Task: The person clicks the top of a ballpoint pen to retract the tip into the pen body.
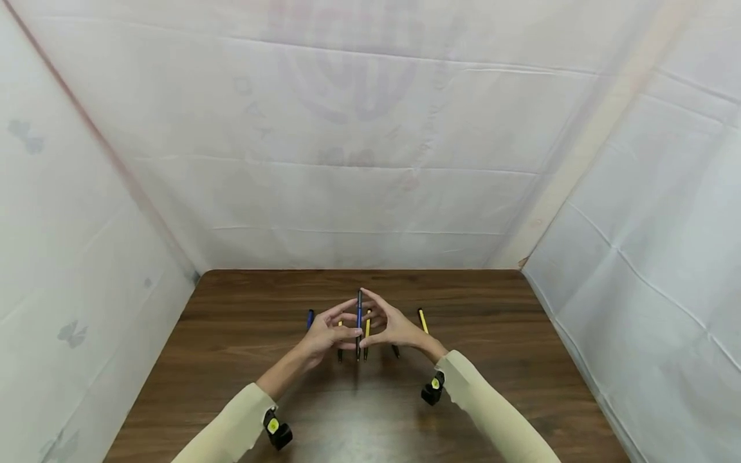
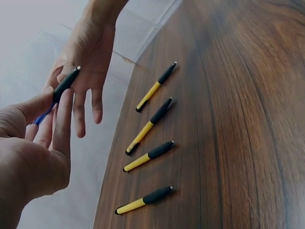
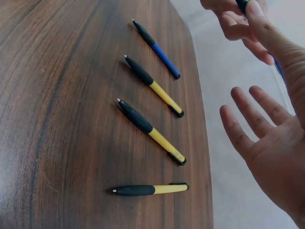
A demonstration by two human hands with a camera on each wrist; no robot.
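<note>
My two hands meet above the middle of the wooden table [image 1: 243, 386] and hold one blue pen with a black grip [image 1: 359, 315] upright between them. My left hand [image 1: 347, 325] pinches its barrel [image 2: 64, 86] between thumb and fingers. My right hand [image 1: 373, 318] has a finger lying along the pen [image 3: 244, 5] near its top, and its other three fingers [image 3: 238, 131] are spread straight. On the table below lie a second blue pen [image 3: 156, 49] and several yellow pens with black grips [image 2: 149, 125].
The loose pens lie in a row, roughly parallel [image 1: 422, 320]. White sheeting [image 1: 370, 161] walls the table at the back and on both sides. A small black wrist camera sits on each sleeve [image 1: 278, 432] [image 1: 432, 389].
</note>
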